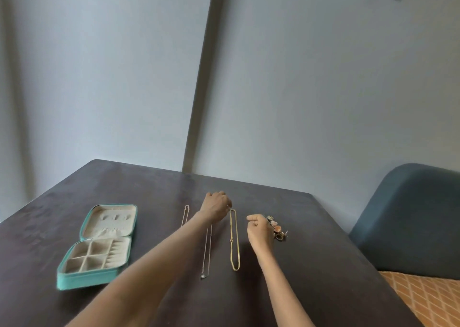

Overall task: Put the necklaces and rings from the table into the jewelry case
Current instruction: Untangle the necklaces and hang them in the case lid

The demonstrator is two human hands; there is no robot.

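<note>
- While both arms reach out over the dark table (311,252), the left hand (216,206) sits at the far end of the gold necklace (234,239). Its fingers are curled down by the top of the chain. I cannot tell if they pinch it.
- The right hand (258,228) is curled up like a loose fist, just beside the pile of rings (277,228). Whether it holds a ring I cannot tell.
- The gold necklace lies flat in a long thin loop between the two hands.
- A thin silver necklace (206,252) lies just left of the gold one. The left arm crosses over its top part. A small pendant shows at its near end.
- Another thin necklace (185,214) lies further left, near the far side of the left arm.
- The jewelry case (97,277) is teal and lies open on the left side of the table, well apart from the hands. Its near half has small square boxes and soft rolls inside. Its lid lies flat behind it.
- A blue chair (410,214) stands at the right of the table.
</note>
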